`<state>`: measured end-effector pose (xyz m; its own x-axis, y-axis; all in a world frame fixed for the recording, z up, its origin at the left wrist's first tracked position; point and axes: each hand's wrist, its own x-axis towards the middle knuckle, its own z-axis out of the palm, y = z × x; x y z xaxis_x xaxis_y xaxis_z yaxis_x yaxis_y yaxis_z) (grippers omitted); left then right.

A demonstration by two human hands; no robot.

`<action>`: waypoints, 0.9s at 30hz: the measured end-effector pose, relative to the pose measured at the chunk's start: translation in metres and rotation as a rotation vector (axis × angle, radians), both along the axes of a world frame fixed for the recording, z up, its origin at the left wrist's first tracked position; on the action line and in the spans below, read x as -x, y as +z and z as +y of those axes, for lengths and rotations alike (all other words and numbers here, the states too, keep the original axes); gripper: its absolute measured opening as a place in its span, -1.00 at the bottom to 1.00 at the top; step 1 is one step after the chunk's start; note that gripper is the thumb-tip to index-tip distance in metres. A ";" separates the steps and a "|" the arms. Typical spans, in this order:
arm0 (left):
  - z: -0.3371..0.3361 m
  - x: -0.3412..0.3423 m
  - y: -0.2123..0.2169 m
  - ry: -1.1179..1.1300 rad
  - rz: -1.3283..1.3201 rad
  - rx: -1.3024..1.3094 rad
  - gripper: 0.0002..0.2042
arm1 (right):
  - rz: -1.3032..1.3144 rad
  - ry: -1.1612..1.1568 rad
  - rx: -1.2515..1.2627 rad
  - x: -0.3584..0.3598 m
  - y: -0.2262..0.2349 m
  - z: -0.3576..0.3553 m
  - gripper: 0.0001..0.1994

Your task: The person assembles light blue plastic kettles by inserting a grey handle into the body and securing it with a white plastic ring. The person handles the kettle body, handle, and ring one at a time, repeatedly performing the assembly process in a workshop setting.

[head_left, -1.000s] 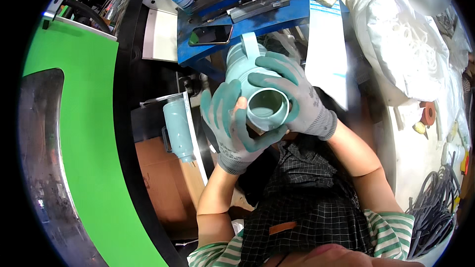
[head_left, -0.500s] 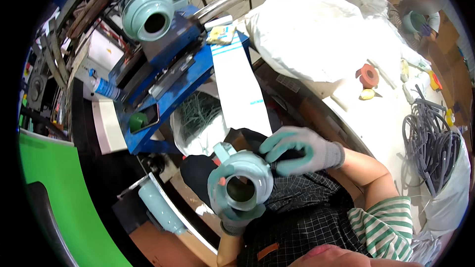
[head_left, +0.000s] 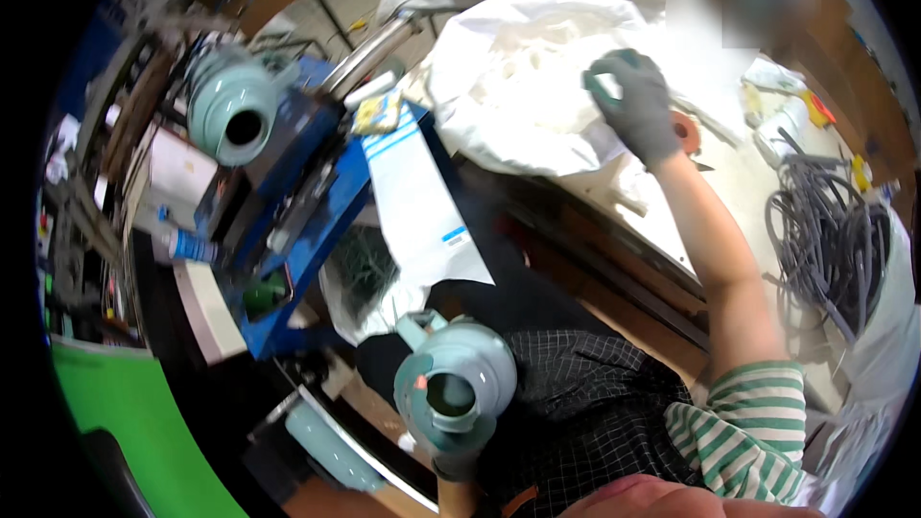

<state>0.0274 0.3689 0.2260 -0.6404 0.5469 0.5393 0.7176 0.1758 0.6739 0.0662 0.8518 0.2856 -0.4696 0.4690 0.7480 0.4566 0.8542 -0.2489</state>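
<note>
My left hand [head_left: 455,445], in a grey and teal glove, is wrapped round a light teal jug-shaped plastic body [head_left: 494,364] above my lap. Its round opening faces up, and a loop handle sticks out at the far side. The glove's coating nearly matches the jug's colour, so some fingers are hard to make out. My right arm reaches far forward, and my gloved right hand [head_left: 635,107] hovers at the right edge of a large open white sack [head_left: 460,125]. Its fingers are curved and apart from the thumb, with nothing visible between them. Pale pieces [head_left: 542,77] lie inside the sack.
Another teal jug body [head_left: 233,101] sits on a blue machine [head_left: 331,201] at the left. A white paper strip [head_left: 413,201] hangs off its end. Right of the sack are an orange-brown roll [head_left: 685,132] and a grey tube bundle [head_left: 830,240]. Another person is at the far right.
My right hand has left the jug's side and swung forward and right to the white sack. The jug stays in my left hand. The view has shifted.
</note>
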 end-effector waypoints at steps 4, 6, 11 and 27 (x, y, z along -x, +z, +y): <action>0.011 0.005 -0.005 0.094 0.111 0.021 -0.27 | -0.532 -0.311 -0.108 0.038 -0.024 0.030 -0.64; 0.008 0.006 -0.005 0.171 0.180 0.044 -0.31 | -0.611 -0.310 0.051 0.042 0.003 0.010 -0.76; 0.009 0.013 -0.005 0.297 0.342 0.110 -0.41 | -0.169 -0.072 -0.046 0.024 -0.005 0.007 -0.86; -0.021 -0.004 0.022 0.288 0.400 0.330 -0.57 | -0.156 1.445 -0.086 0.032 -0.017 -0.278 -0.78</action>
<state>0.0318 0.3482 0.2482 -0.5700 0.5613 0.6000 0.7969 0.5554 0.2375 0.0340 0.5734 0.2683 -0.5605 -0.5164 0.6474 -0.7800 0.5919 -0.2032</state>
